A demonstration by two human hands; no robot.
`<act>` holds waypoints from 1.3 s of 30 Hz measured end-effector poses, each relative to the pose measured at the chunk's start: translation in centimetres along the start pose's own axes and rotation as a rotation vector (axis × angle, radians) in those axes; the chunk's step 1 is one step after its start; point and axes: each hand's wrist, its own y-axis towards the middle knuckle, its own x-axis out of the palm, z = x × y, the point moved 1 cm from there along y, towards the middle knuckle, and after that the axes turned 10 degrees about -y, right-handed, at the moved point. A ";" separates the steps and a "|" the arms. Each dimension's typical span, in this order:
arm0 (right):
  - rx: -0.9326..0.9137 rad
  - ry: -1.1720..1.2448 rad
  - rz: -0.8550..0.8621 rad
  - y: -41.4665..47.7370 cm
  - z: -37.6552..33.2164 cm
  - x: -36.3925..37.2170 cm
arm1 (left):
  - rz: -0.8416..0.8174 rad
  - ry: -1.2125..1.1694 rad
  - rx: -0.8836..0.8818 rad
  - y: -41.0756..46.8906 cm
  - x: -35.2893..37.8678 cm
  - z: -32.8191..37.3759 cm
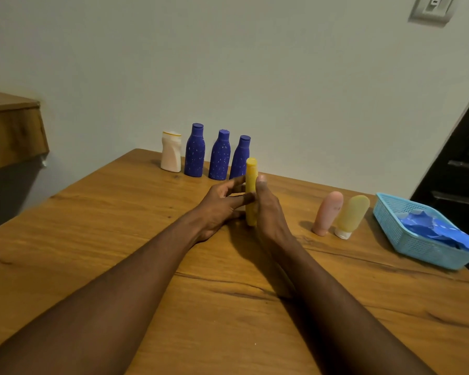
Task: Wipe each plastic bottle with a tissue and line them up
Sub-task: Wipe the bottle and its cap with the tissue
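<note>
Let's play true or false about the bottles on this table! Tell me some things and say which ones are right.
1. Three blue bottles stand in a row. True.
2. The basket is red. False: it is light blue.
3. The left hand and the right hand both hold the yellow bottle. True.
4. The pink tube lies flat on the table. False: it stands upright on its cap.
</note>
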 end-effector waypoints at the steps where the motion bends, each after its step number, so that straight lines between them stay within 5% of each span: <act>1: 0.018 -0.014 0.003 0.0 0.2 0.1 | 0.012 -0.004 -0.013 0.0 0.1 0.0; 10: -0.145 0.036 0.398 -0.4 -0.2 -0.5 | 0.039 -0.074 -0.093 0.3 0.4 0.2; 14: -0.279 -0.134 0.573 0.5 -0.5 -1.8 | 0.015 -0.089 -0.149 0.2 0.9 0.1; 19: -0.375 -0.322 0.573 1.1 -0.2 -2.4 | 0.010 -0.110 -0.198 -0.2 1.3 0.1; 26: -0.147 -0.149 0.585 2.3 1.2 -3.9 | 0.014 -0.114 -0.214 -0.4 1.2 0.4; 33: -0.529 -0.461 0.566 1.9 -0.4 -3.2 | -0.011 -0.038 -0.228 -0.4 1.5 0.3; 39: -0.230 -0.261 0.607 2.3 1.3 -4.2 | 0.000 -0.121 -0.243 -0.6 1.4 0.6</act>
